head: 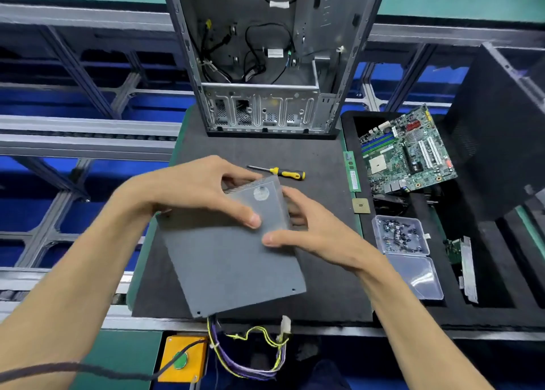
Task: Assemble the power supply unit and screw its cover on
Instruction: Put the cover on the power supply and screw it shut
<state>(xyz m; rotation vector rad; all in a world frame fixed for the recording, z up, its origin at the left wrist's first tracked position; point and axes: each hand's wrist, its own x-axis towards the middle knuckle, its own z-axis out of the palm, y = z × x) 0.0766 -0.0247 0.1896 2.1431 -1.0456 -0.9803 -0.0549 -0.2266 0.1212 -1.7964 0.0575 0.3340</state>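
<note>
Wire bundle (pixel 250 351) dangles nearest me, below power supply unit (pixel 233 260). My left hand (pixel 191 189) and right hand (pixel 309 227) grip its far end, fingers curled round edges. Metal box: stiff, probably heavy, slick; hold by the sides. Screwdriver (pixel 280 172) beyond it.

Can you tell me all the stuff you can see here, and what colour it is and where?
power supply unit: one, grey metal box, middle of the black mat, held from both sides
cable bundle: one, purple and yellow wires, hanging from the unit's near end
screwdriver: one, yellow and black handle, on the mat beyond the unit
computer case: one, silver, open, at the far end of the mat
motherboard: one, green, in the black tray on the right
memory stick: one, green, left of the motherboard
processor chip: one, gold, below the memory stick
screw box: one, clear plastic, lid open, in the tray
button box: one, yellow with green button, bottom edge
hands: two, left hand and right hand, both gripping the unit
</note>
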